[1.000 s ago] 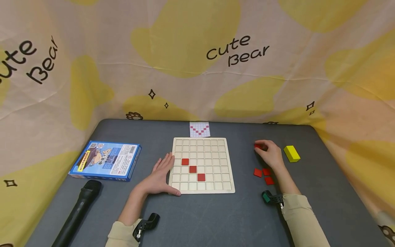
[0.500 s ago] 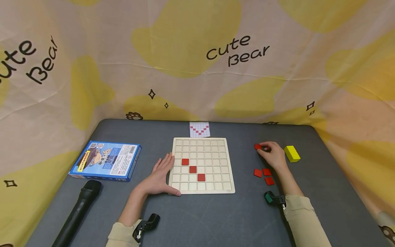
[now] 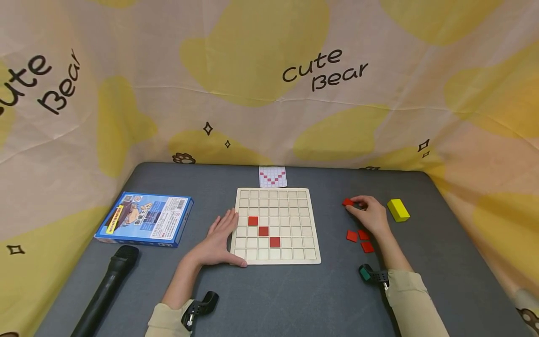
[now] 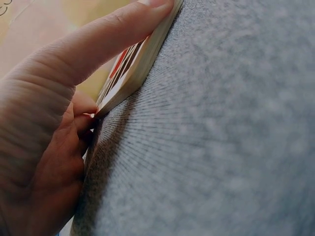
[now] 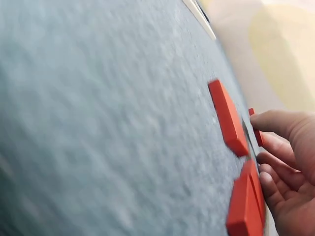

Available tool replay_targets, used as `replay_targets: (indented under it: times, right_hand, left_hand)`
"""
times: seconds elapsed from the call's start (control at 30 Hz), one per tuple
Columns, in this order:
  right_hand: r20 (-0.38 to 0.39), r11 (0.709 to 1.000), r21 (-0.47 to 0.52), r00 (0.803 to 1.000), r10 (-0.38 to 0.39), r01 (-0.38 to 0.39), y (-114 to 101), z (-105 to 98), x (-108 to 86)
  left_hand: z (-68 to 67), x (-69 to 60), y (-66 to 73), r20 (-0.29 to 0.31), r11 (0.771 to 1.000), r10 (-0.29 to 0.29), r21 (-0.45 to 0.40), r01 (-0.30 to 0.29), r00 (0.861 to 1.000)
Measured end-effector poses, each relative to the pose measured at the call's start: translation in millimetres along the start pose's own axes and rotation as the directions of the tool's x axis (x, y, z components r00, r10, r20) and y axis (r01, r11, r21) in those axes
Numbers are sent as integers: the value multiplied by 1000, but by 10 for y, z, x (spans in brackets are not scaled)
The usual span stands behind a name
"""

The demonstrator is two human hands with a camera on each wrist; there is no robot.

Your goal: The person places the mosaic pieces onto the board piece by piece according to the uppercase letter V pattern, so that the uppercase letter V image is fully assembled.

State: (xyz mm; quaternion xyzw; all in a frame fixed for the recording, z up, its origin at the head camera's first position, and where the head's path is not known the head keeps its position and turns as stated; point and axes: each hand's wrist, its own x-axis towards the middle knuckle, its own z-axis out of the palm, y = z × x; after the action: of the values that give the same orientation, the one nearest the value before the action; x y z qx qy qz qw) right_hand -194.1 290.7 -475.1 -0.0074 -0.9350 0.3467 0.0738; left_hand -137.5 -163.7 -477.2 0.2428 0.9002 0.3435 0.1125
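A pale gridded board (image 3: 290,234) lies mid-table with three red tiles (image 3: 263,231) in a diagonal on its squares. My left hand (image 3: 215,241) rests at the board's left edge with fingers spread, the thumb at the near corner; in the left wrist view the thumb (image 4: 103,42) lies along the board's side. To the right of the board, my right hand (image 3: 370,214) pinches a single red tile (image 3: 347,202) between thumb and fingertips. The right wrist view shows this tile (image 5: 258,133) partly covered by the thumb. Nearer me, three loose red tiles (image 3: 352,236) lie below that hand.
A small card (image 3: 273,177) with a red V pattern on a grid sits behind the board. Right of my right hand stands a yellow block (image 3: 398,210). On the left are a blue box (image 3: 145,219) and a black microphone (image 3: 110,281). A patterned cloth (image 3: 252,93) hangs behind.
My right hand first drew slightly right, then came a little left and nearer me with the red tile. The left hand and the board have stayed put.
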Motion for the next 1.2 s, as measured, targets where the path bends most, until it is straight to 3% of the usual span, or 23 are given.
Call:
replay_targets:
  times: [0.2,0.53,0.9,1.2]
  right_hand:
    - [10,1000,25,1000,4,-4,-158,88,-47]
    - [54,992,109,996,-71,65,-592,330,-123]
    - [134,966,221,977,-166,134,-1059,687,-152]
    - [194,954,272,964,-182,125,-1348,983,-164]
  left_hand:
    - [0,4,-3,-8,1000,12,-3,-12,1000]
    - [6,-2,7,-8,1000,11,2,-11,1000]
    - [22,12,-12,-17,1000,20,8,-19,1000]
    - [28,3,-10,-33,1000,15,-9,-15,999]
